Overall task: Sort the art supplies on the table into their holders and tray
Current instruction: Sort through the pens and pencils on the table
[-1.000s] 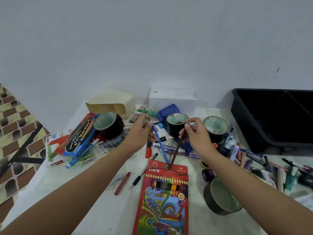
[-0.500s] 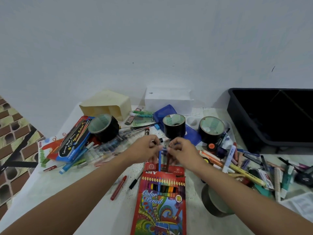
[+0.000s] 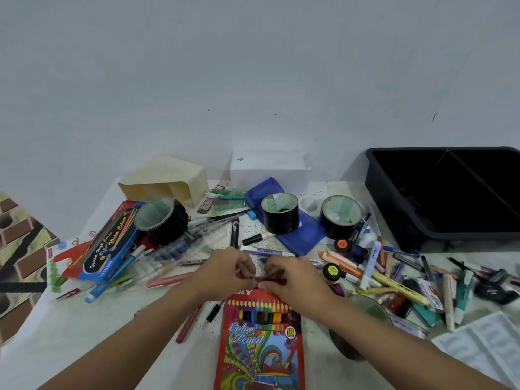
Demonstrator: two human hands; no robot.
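Observation:
A red "Color Pencil" box (image 3: 260, 342) lies flat on the table in front of me, with coloured pencils showing through its window. My left hand (image 3: 225, 273) and my right hand (image 3: 292, 280) meet at the box's top end, fingertips close together. Both pinch the dark red flap (image 3: 277, 281) there. Two upright black holders (image 3: 280, 212) (image 3: 340, 216) stand behind the hands. A third black holder (image 3: 161, 219) leans at the left. The black tray (image 3: 394, 198) sits at the back right.
Several loose markers and crayons (image 3: 394, 277) litter the right side. Another holder (image 3: 363, 319) lies on its side by my right forearm. A blue pencil box (image 3: 109, 243), a cream holder (image 3: 166, 178), a white palette (image 3: 484, 342) and a red pen (image 3: 188, 325) surround the work spot.
The blue and brown pencils that my hands held above the box have gone down into it. Both hands dropped to the box's top and now pinch its flap.

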